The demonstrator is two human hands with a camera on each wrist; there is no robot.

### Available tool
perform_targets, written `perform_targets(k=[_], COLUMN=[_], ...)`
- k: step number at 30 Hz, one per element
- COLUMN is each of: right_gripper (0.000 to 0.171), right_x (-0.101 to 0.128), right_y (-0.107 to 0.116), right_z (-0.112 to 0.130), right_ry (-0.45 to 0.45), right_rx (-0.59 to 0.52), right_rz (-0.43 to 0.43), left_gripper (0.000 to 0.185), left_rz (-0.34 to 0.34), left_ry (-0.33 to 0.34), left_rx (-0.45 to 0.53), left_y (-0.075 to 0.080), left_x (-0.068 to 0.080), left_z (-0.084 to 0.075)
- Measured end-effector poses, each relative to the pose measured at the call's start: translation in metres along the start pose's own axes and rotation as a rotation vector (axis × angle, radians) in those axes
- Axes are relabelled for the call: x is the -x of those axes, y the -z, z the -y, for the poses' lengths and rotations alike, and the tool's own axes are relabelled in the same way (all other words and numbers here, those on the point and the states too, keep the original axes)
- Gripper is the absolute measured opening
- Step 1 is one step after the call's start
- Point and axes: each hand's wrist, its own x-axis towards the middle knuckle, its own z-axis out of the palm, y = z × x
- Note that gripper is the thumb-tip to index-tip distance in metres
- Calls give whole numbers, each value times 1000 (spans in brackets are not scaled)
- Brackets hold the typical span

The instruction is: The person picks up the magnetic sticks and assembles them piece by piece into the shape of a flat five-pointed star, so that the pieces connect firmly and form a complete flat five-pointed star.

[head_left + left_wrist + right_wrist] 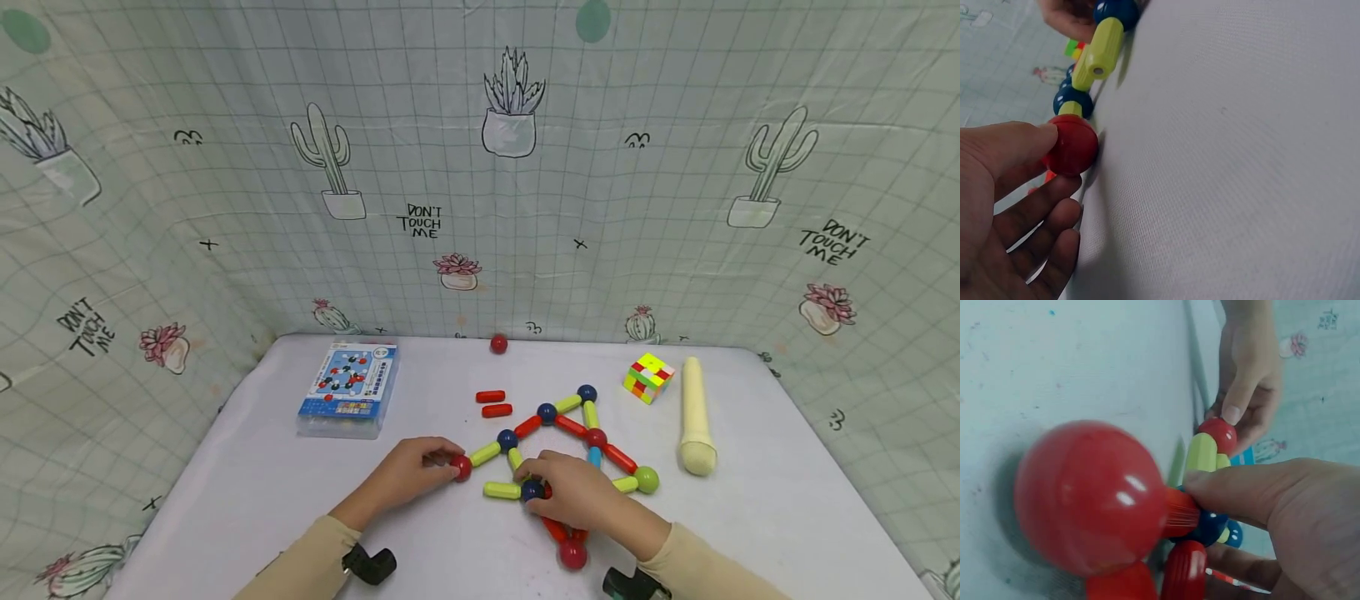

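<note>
My left hand (412, 471) pinches a red ball (461, 468) at the left end of a linked structure of balls and rods; thumb and fingertips lie on the ball (1074, 147) in the left wrist view. A yellow-green rod (485, 454) joins it to a dark blue ball (507, 440). At the structure's near side, my right hand (576, 492) grips another dark blue ball (532, 490), its fingers partly covering it. A yellow-green rod (502, 490) sticks out leftward from that ball. Large in the right wrist view, a red ball (1091, 497) joins red rods close to the right thumb.
Two loose red rods (491, 397) lie behind the structure, and a lone red ball (498, 343) sits at the table's back edge. A boxed set (348, 387) is at back left. A colour puzzle cube (648, 377) and a pale yellow club-shaped object (696, 417) lie at right.
</note>
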Motion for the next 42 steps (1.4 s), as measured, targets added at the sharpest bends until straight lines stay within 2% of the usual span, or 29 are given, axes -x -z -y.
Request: perform_targets(k=[5, 19, 29, 35, 42], right_gripper=[28, 29, 34, 31, 28], right_x=[2, 1, 5, 6, 6], right_y=[-3, -8, -11, -11, -14], right_z=[-1, 1, -2, 0, 0], right_ry=[16, 25, -51, -46, -14], right_rx=[-4, -26, -63, -64, -56], right_rz=[-18, -34, -61, -79, -97], left_gripper=[22, 20, 19, 27, 34], left_rz=[35, 66, 47, -10, 1], left_ry=[4, -4, -9, 13, -19], left_rx=[33, 37, 30, 8, -33], left_y=[0, -10, -11, -17, -26], left_x=[1, 1, -2, -21, -51], left_z=[-2, -6, -9, -17, -27])
